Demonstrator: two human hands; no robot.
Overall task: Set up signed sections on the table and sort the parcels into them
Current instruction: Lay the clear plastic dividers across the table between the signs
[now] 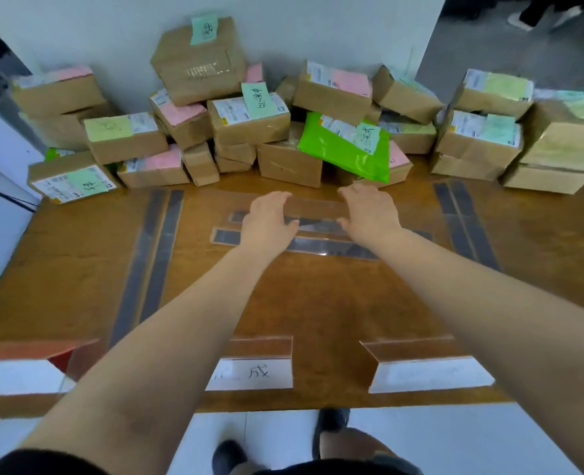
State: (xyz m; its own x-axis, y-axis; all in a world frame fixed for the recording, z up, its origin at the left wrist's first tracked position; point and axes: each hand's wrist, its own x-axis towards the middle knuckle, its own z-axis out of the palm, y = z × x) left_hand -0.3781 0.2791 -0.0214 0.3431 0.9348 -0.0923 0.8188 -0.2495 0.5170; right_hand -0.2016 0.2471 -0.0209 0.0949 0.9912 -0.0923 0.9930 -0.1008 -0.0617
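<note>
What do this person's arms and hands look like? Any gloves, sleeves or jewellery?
Both arms are bare from the hands back to short dark sleeves near the bottom of the view. The left hand and right hand wear no gloves, and no rings, watch or bracelet show on them or the wrists. The left sleeve looks black; the right one is barely in view.

Glossy wooden table (318,303) — matt cardboard parcels (126,138), shiny green plastic mailer (338,149).
</note>
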